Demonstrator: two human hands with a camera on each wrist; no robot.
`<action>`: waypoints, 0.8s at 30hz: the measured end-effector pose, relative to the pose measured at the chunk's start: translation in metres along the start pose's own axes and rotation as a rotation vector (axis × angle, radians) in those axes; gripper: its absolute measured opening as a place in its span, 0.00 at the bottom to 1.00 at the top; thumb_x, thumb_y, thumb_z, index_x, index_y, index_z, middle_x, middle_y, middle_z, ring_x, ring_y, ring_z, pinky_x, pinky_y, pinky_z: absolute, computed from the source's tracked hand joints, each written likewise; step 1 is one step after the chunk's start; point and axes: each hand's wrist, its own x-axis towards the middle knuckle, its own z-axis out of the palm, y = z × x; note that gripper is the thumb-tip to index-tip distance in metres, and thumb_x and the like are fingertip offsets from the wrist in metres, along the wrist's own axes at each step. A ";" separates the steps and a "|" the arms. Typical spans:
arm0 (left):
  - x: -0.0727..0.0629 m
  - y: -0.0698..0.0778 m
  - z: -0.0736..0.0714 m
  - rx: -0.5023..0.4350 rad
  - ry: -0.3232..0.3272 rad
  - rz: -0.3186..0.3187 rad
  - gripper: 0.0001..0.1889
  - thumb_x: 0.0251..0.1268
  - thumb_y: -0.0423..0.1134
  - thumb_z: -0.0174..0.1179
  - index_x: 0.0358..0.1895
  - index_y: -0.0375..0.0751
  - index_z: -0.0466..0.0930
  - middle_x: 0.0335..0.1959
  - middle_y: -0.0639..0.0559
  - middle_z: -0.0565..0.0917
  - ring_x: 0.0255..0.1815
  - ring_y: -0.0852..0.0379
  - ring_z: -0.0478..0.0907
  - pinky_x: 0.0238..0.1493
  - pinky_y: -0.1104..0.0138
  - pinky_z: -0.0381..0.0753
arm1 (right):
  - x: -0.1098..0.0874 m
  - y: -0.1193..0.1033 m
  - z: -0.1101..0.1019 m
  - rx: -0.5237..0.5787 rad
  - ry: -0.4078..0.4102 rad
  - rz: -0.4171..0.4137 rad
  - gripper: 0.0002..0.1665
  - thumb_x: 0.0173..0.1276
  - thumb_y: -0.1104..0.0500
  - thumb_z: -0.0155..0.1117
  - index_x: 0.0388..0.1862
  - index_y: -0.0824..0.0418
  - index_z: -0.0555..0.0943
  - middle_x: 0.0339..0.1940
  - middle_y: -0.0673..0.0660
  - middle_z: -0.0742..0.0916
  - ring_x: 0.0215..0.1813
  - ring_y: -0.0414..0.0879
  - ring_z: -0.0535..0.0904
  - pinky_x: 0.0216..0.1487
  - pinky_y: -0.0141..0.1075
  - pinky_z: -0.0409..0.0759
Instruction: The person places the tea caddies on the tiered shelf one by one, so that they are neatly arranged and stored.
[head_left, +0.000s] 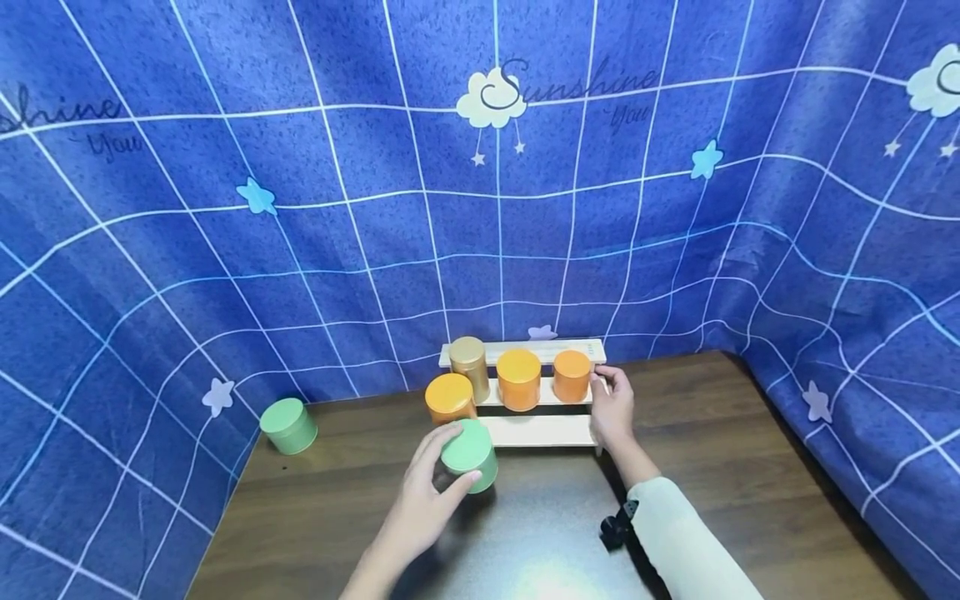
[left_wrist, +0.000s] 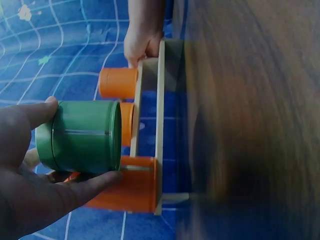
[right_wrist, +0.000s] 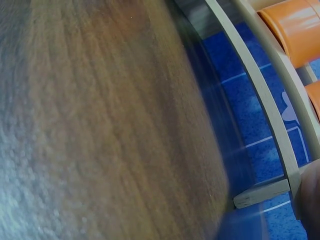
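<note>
My left hand (head_left: 423, 493) grips a green round tin (head_left: 471, 454) between thumb and fingers, just in front of the left end of a stepped wooden rack (head_left: 543, 431). In the left wrist view the green tin (left_wrist: 82, 136) is held off the rack. My right hand (head_left: 615, 410) holds the rack's right end, its fingers bent at the edge. An orange tin (head_left: 450, 395) stands on the front step at the left. On the middle step are a gold tin (head_left: 469, 371), a larger orange tin (head_left: 519, 382) and a smaller orange tin (head_left: 572, 377).
A second green tin (head_left: 288, 428) stands at the far left of the brown wooden table (head_left: 337, 483). Behind and along both sides hangs a blue curtain (head_left: 390, 233) with white lines. A black strapped device (head_left: 617, 527) sits at the right wrist.
</note>
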 end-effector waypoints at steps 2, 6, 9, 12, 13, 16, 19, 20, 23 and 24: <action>0.000 0.001 0.005 0.035 -0.018 0.025 0.35 0.66 0.44 0.74 0.75 0.59 0.71 0.78 0.56 0.70 0.75 0.52 0.73 0.72 0.59 0.81 | 0.000 0.002 0.000 0.000 0.005 0.002 0.14 0.79 0.69 0.57 0.59 0.74 0.77 0.56 0.65 0.83 0.61 0.47 0.78 0.55 0.15 0.76; 0.002 0.001 0.014 0.079 -0.045 0.062 0.34 0.67 0.45 0.74 0.75 0.64 0.71 0.79 0.59 0.69 0.77 0.55 0.71 0.74 0.55 0.78 | -0.002 0.002 0.000 -0.010 0.014 -0.007 0.12 0.79 0.70 0.58 0.57 0.73 0.78 0.52 0.61 0.83 0.56 0.41 0.78 0.55 0.16 0.77; 0.006 0.001 0.021 0.061 -0.063 0.074 0.34 0.68 0.44 0.73 0.75 0.63 0.71 0.80 0.57 0.68 0.77 0.53 0.71 0.73 0.54 0.79 | -0.002 0.003 0.000 -0.003 0.023 -0.015 0.12 0.78 0.70 0.58 0.56 0.73 0.78 0.50 0.58 0.83 0.54 0.39 0.78 0.54 0.16 0.78; 0.011 -0.001 0.028 0.074 -0.062 0.083 0.34 0.68 0.43 0.73 0.75 0.60 0.71 0.80 0.55 0.68 0.79 0.52 0.70 0.75 0.53 0.77 | -0.001 0.003 0.000 0.008 0.029 -0.012 0.11 0.78 0.70 0.58 0.56 0.73 0.78 0.50 0.58 0.83 0.54 0.38 0.78 0.53 0.16 0.78; 0.013 -0.002 0.030 0.086 -0.057 0.086 0.34 0.68 0.43 0.73 0.75 0.59 0.71 0.80 0.55 0.68 0.79 0.52 0.69 0.75 0.52 0.77 | -0.001 0.003 0.000 0.007 0.029 -0.012 0.11 0.78 0.71 0.58 0.56 0.73 0.78 0.50 0.58 0.83 0.54 0.39 0.78 0.53 0.16 0.78; 0.016 -0.004 0.036 0.126 -0.033 0.087 0.34 0.68 0.44 0.73 0.75 0.59 0.71 0.81 0.54 0.68 0.81 0.50 0.68 0.77 0.48 0.74 | -0.001 0.003 0.001 0.017 0.026 -0.005 0.12 0.78 0.71 0.57 0.57 0.73 0.78 0.50 0.59 0.83 0.54 0.40 0.78 0.54 0.17 0.78; 0.020 -0.005 0.042 0.167 0.003 0.094 0.34 0.69 0.45 0.72 0.76 0.57 0.71 0.81 0.47 0.69 0.80 0.46 0.70 0.76 0.44 0.74 | 0.000 0.002 0.002 0.023 0.020 0.005 0.13 0.79 0.70 0.57 0.58 0.74 0.78 0.51 0.59 0.83 0.55 0.42 0.78 0.54 0.17 0.78; 0.021 -0.006 0.044 0.179 0.014 0.094 0.34 0.69 0.45 0.72 0.76 0.57 0.71 0.81 0.45 0.69 0.79 0.45 0.71 0.76 0.43 0.74 | 0.000 0.002 0.002 0.029 0.017 0.010 0.13 0.79 0.70 0.57 0.58 0.74 0.78 0.51 0.59 0.83 0.56 0.42 0.78 0.55 0.17 0.78; 0.025 -0.008 0.050 0.217 0.033 0.093 0.34 0.69 0.46 0.71 0.76 0.56 0.71 0.82 0.42 0.68 0.79 0.44 0.71 0.75 0.43 0.74 | 0.001 0.001 0.002 0.033 0.008 0.024 0.14 0.79 0.71 0.57 0.59 0.75 0.77 0.52 0.58 0.82 0.58 0.43 0.77 0.55 0.15 0.77; 0.026 -0.009 0.052 0.224 0.033 0.088 0.34 0.70 0.46 0.71 0.77 0.56 0.71 0.82 0.43 0.67 0.79 0.44 0.71 0.76 0.43 0.74 | 0.002 0.002 0.002 0.031 0.005 0.026 0.15 0.79 0.71 0.56 0.60 0.76 0.77 0.53 0.58 0.83 0.59 0.44 0.77 0.55 0.15 0.77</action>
